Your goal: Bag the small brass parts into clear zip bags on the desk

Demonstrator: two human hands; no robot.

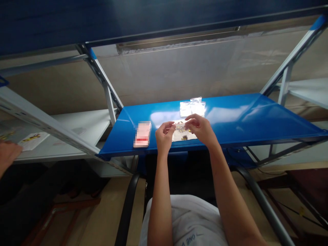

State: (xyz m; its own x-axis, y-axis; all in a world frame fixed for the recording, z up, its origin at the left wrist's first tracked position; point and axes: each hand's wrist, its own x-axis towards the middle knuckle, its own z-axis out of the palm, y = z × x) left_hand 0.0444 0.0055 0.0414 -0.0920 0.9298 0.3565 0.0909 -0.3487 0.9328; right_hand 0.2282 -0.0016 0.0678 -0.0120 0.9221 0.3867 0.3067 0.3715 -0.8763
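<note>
1. You work at a smooth blue desk [243, 124], its glossy top catching pale streaks of light, your left hand [164, 132] and right hand [198, 127] a little apart above its near edge.
2. Your fingers are bent, thumb and forefinger of each hand pinched on the ends of a thin, pale strip [179, 126]; whether it is loose or part of something larger is too small to tell.
3. Beneath your hands lies a flat white sheet [176, 138], partly hidden by them, bearing small dark and yellow pieces [185, 137] in uneven clusters.
4. Just behind the sheet, shiny clear plastic bags [192, 108] overlap, their crinkled surfaces glaring white.
5. To your left, well clear of the sheet, sits a pink block [142, 134], oblong with a red band, its detail blurred into squares.
6. Farther left, a slanting grey metal post [51, 121] crosses in front of a matte white shelf [85, 126], where another person's hand [9, 155] touches white paper [32, 145] dotted with yellow and dark pieces.
7. Overhead, a dark blue shelf [153, 20] spans the view before a dull grey wall [174, 75].
8. Below, curved black chair arms [128, 205] flank your lettered white shirt [194, 215].
</note>
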